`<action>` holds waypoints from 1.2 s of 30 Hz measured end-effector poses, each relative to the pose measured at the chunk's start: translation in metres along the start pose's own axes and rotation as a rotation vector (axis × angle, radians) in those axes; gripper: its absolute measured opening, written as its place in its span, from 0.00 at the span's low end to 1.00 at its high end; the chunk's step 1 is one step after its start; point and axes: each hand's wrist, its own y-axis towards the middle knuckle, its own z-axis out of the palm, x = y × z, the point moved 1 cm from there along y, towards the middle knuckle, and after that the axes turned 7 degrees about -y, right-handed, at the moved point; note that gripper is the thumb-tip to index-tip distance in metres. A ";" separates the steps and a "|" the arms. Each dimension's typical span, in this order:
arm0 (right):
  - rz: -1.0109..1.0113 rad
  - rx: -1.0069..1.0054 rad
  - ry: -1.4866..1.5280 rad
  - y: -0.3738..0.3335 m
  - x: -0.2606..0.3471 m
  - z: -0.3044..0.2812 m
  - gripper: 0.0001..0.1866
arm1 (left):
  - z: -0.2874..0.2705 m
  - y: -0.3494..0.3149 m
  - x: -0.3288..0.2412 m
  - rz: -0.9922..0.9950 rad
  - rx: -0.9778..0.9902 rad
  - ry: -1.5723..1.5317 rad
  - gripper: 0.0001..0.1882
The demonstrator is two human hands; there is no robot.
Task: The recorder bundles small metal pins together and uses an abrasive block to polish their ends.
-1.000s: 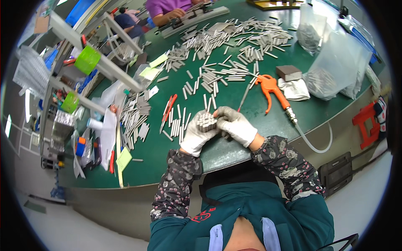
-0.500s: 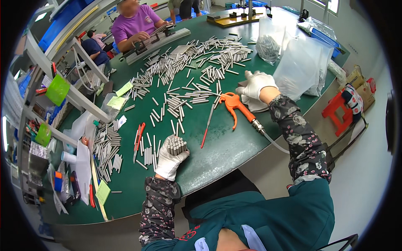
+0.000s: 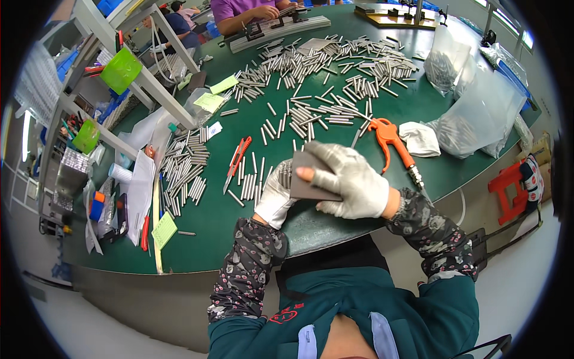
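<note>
My gloved left hand (image 3: 275, 198) is closed around a bundle of short metal pins (image 3: 286, 173), only partly visible now behind what the other hand holds. My gloved right hand (image 3: 356, 182) grips a flat dark grey-brown block (image 3: 304, 191), resembling a sanding block, with a bare thumb tip on its face. The block is up against the ends of the bundle; whether it touches them is hidden. On the green table (image 3: 245, 230), beside my left hand, lie several loose pins (image 3: 246, 186) and a red utility knife (image 3: 238, 163).
An orange air blow gun (image 3: 388, 135) and a white cloth (image 3: 420, 139) lie to the right. Loose pins (image 3: 299, 63) spread across the far middle, with another pile (image 3: 182, 161) at left. Pin-filled plastic bags (image 3: 478, 116) stand at right. Across the table sits a person in purple (image 3: 242, 12).
My right hand has come from beside the white cloth to my left hand, bringing the dark block against the pin bundle. The head view has shifted, so the table sits higher and farther right.
</note>
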 end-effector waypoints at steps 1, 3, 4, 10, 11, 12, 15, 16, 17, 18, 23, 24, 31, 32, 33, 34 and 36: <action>-0.067 0.011 0.030 -0.001 -0.001 0.007 0.31 | 0.001 0.000 -0.001 0.113 0.000 0.095 0.22; 0.284 -0.051 -0.232 -0.007 -0.027 0.010 0.29 | -0.007 -0.002 0.003 -0.142 0.024 -0.142 0.23; 0.338 -0.142 -0.247 -0.009 -0.038 0.005 0.28 | -0.005 -0.001 -0.001 -0.176 0.031 -0.139 0.24; 0.018 -0.103 -0.097 -0.002 -0.011 0.015 0.30 | -0.007 -0.003 -0.001 -0.133 0.066 -0.083 0.26; 0.268 -0.091 -0.256 -0.007 -0.026 0.014 0.29 | -0.011 -0.003 0.003 -0.185 0.076 -0.129 0.27; 0.343 -0.156 -0.258 -0.007 -0.032 0.007 0.29 | -0.011 -0.002 0.006 -0.179 0.074 -0.129 0.27; 0.172 -0.160 -0.113 -0.003 -0.003 -0.003 0.28 | -0.008 0.000 0.007 -0.184 0.154 -0.272 0.27; 0.051 -0.110 -0.062 0.000 0.003 0.004 0.29 | -0.005 -0.001 0.001 -0.139 0.141 -0.157 0.28; -0.069 -0.060 -0.010 -0.001 0.004 0.012 0.31 | -0.004 -0.002 -0.002 -0.093 0.129 -0.041 0.28; 0.063 -0.095 -0.060 -0.004 -0.011 0.020 0.30 | -0.006 -0.004 -0.002 -0.120 0.175 -0.298 0.28; 0.081 -0.203 -0.070 -0.001 -0.004 0.007 0.33 | -0.011 -0.002 0.007 -0.196 0.164 -0.263 0.28; 0.005 -0.166 -0.033 0.000 -0.003 0.014 0.33 | -0.009 0.001 0.002 -0.110 0.142 -0.119 0.27; 0.042 -0.181 -0.065 0.000 0.001 0.004 0.31 | -0.002 -0.003 -0.002 -0.111 0.119 -0.238 0.26; -0.016 -0.145 -0.007 -0.001 0.001 0.010 0.31 | -0.003 -0.005 -0.004 -0.053 0.129 -0.107 0.27; -0.082 -0.114 0.047 0.002 -0.004 0.019 0.31 | -0.006 -0.005 -0.007 0.013 0.139 0.027 0.27; 0.126 -0.148 -0.150 -0.001 -0.019 0.019 0.29 | -0.004 -0.005 -0.008 -0.171 0.126 -0.289 0.28; 0.398 -0.254 -0.248 -0.009 -0.039 0.009 0.27 | -0.006 -0.003 0.001 -0.159 0.148 -0.238 0.30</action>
